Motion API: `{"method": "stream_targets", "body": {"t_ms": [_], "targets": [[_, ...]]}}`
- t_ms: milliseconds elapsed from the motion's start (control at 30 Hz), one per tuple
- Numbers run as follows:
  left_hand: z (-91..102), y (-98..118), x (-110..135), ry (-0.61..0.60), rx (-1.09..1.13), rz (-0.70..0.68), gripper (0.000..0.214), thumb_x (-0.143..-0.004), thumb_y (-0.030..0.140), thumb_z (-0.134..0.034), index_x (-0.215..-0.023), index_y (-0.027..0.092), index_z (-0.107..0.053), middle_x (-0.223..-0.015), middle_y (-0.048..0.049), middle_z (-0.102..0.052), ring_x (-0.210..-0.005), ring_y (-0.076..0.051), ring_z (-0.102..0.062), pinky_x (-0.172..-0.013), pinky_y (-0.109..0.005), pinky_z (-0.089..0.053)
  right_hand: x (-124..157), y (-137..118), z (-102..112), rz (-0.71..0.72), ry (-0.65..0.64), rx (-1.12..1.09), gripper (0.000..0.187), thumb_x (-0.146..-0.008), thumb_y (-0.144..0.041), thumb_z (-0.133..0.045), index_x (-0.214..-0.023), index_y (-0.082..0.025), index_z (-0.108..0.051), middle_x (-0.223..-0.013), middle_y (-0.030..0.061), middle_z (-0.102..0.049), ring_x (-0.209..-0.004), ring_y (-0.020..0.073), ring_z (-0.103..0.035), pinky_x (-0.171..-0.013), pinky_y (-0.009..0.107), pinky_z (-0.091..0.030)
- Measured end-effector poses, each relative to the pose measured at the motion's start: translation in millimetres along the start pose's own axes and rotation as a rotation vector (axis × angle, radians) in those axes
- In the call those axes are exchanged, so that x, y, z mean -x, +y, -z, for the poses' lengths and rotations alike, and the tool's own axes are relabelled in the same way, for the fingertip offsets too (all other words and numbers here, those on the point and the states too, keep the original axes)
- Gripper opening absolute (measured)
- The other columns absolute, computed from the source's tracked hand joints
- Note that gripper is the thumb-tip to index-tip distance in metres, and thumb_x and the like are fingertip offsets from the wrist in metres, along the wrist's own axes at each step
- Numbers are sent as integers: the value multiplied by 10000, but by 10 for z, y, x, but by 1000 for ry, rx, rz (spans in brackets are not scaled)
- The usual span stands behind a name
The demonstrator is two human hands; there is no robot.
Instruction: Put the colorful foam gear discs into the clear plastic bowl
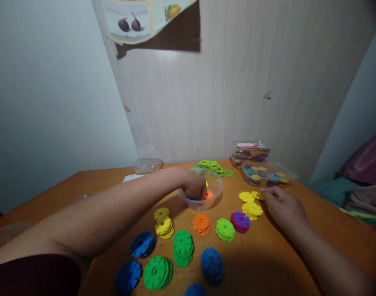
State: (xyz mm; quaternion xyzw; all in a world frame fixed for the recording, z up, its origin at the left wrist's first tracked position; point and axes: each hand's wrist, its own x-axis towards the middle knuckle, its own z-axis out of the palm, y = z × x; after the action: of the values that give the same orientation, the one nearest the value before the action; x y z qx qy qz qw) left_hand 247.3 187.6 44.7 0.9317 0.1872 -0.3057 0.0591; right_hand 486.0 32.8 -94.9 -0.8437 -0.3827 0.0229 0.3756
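Note:
My left hand point(194, 185) reaches down into a clear plastic bowl point(217, 190), its fingers bunched together and their tips hidden. Beside them in the bowl lie an orange notched disc point(208, 195), a blue disc point(192, 198) and a bit of yellow. Over on the right, my right hand point(283, 205) is closed, thumb and forefinger pinching the edge of a yellow notched disc point(258, 195). A fanned pile of yellow discs point(252, 209) lies just left of that hand.
Stacks of discs stand nearer me: orange point(201, 223), light green point(225, 229), purple point(241, 221), green point(183, 246), blue point(212, 265) and yellow point(164, 227). Behind the bowl are linked green pieces point(214, 166). Clear boxes point(266, 174) of discs sit at the back right.

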Motion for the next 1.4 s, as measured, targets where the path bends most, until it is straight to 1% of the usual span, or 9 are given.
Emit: {"method": "stream_targets", "body": {"t_ms": [133,233,367,500,767,1033,1167,1300,1400], "targets": [[25,118,-5,-68,-123,29,243,-743,165,-635,-894,195,-823,-776,-66,-748,-658,-191,-579,-711,-339,-491,-10,20,-9,-1,0,20,373,-882,-519,-453,-803,-239,-687,-742,34,-707,-738,227,-648,-583,287,-381],[42,185,-20,-114,-201,36,254,-772,146,-609,-914,166,-818,-816,-86,-757,-681,-195,-598,-724,-332,-496,-20,43,-26,4,10,2,370,-879,-521,-460,-801,-237,-686,-728,28,-702,-730,223,-653,-582,283,-385],[45,182,-73,-151,-243,36,296,-743,118,-632,-976,155,-810,-888,-103,-770,-729,-211,-628,-763,-339,-498,-31,64,-39,8,23,-16,364,-866,-524,-478,-802,-236,-691,-687,20,-687,-691,219,-644,-569,285,-377],[32,150,-88,-147,-218,44,296,-737,135,-653,-986,170,-810,-888,-104,-773,-756,-226,-637,-790,-358,-499,-27,47,-28,-4,22,-7,367,-858,-525,-476,-769,-234,-680,-657,23,-671,-678,224,-633,-564,289,-370],[47,160,-39,-102,-137,58,217,-717,132,-670,-864,179,-822,-821,-107,-755,-770,-257,-647,-820,-404,-492,-21,9,-8,-16,2,17,359,-867,-520,-457,-791,-240,-669,-685,27,-679,-695,224,-638,-578,288,-372],[32,117,-70,-92,-173,22,121,-705,122,-667,-713,177,-774,-612,-24,-673,-593,-155,-533,-701,-311,-485,-34,15,-6,-23,-5,10,354,-858,-514,-466,-782,-235,-671,-714,39,-699,-727,235,-646,-588,290,-379],[35,79,-65,-78,-133,34,173,-698,139,-673,-799,193,-803,-667,-30,-708,-632,-165,-556,-705,-304,-488,-31,18,-12,-11,5,-14,361,-859,-520,-468,-782,-236,-677,-709,32,-700,-725,231,-649,-588,288,-384],[42,32,-74,-65,-73,46,328,-689,148,-662,-961,243,-820,-792,-45,-761,-757,-215,-627,-797,-348,-498,-32,24,-20,-25,4,-22,358,-857,-515,-469,-813,-235,-688,-720,33,-708,-706,228,-651,-584,287,-387],[36,-7,-102,-66,-65,34,372,-704,146,-642,-1022,233,-814,-866,-69,-772,-756,-228,-634,-784,-367,-501,-30,39,-24,-17,0,-8,370,-862,-524,-460,-795,-234,-679,-702,34,-696,-707,231,-649,-574,287,-383]]}}
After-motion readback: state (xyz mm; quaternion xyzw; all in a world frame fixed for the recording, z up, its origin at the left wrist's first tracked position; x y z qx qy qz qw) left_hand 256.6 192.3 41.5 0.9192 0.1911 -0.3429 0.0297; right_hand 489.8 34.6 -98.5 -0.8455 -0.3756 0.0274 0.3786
